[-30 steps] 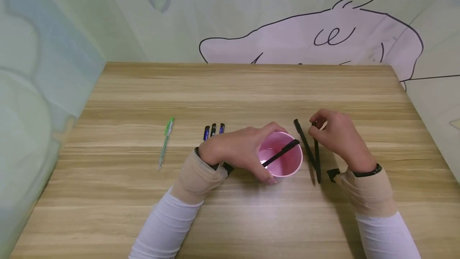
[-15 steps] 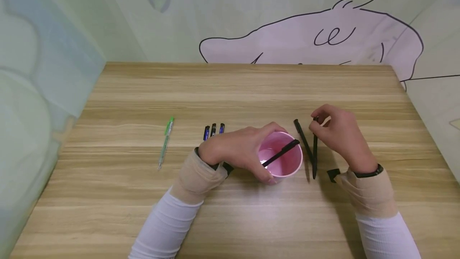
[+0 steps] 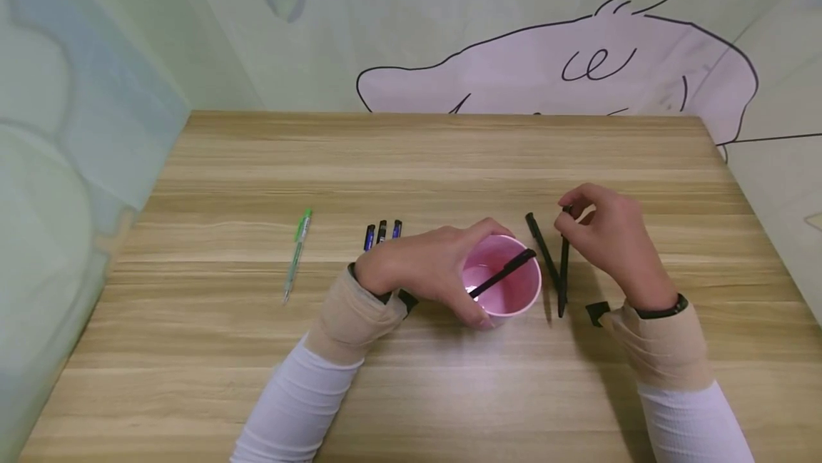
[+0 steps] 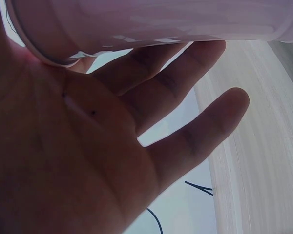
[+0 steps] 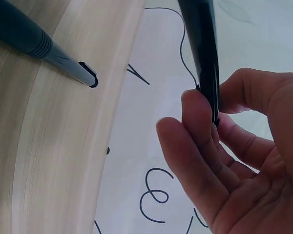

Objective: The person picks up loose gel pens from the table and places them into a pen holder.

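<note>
My left hand [image 3: 437, 267] grips a pink cup [image 3: 534, 290] by its rim and side, thumb near and index finger far. One black pen [image 3: 504, 274] leans inside the cup. In the left wrist view the cup's wall [image 4: 166, 22] lies along the fingers [image 4: 200, 126]. To the right of the cup, my right hand [image 3: 606, 242] pinches the top end of another black pen [image 3: 564, 270], which points down towards me. The right wrist view shows this held pen [image 5: 201, 44] between thumb and fingers. A further black pen [image 3: 542, 249] lies on the table between cup and held pen.
A green pen [image 3: 296, 256] lies on the wooden table [image 3: 398, 163] at the left. Several blue and black pens [image 3: 382, 232] show only their ends behind the left hand. A wall with a line drawing [image 3: 552, 70] stands behind the table.
My right hand has risen slightly away from me with the pinched pen, whose lower tip has shifted a little away and left. The left hand and cup have stayed in place.
</note>
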`<action>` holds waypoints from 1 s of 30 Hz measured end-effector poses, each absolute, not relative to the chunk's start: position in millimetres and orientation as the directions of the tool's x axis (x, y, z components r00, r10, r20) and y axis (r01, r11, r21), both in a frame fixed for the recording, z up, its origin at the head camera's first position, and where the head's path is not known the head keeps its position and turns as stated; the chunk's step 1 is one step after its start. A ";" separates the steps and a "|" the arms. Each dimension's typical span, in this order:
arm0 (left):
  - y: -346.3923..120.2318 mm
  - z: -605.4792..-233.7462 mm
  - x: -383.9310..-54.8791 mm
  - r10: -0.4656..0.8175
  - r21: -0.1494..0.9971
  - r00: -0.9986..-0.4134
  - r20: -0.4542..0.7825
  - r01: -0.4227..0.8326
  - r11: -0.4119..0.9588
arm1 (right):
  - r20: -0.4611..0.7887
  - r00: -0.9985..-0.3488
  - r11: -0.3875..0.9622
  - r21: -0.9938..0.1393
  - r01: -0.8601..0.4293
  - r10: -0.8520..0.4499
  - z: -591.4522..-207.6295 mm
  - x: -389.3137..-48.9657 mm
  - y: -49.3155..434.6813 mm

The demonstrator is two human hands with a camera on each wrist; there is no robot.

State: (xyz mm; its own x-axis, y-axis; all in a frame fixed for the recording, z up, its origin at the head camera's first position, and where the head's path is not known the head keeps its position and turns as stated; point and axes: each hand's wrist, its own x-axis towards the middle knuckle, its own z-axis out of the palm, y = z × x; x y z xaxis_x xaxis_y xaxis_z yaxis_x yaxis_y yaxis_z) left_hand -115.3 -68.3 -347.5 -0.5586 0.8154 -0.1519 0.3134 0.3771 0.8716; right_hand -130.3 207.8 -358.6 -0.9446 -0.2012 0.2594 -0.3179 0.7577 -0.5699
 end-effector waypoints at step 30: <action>-67.2 -345.6 -114.9 0.806 0.854 -0.570 -0.162 0.328 0.404 | 0.312 -0.933 0.733 -0.591 -0.337 -0.177 -353.0 -127.4 203.2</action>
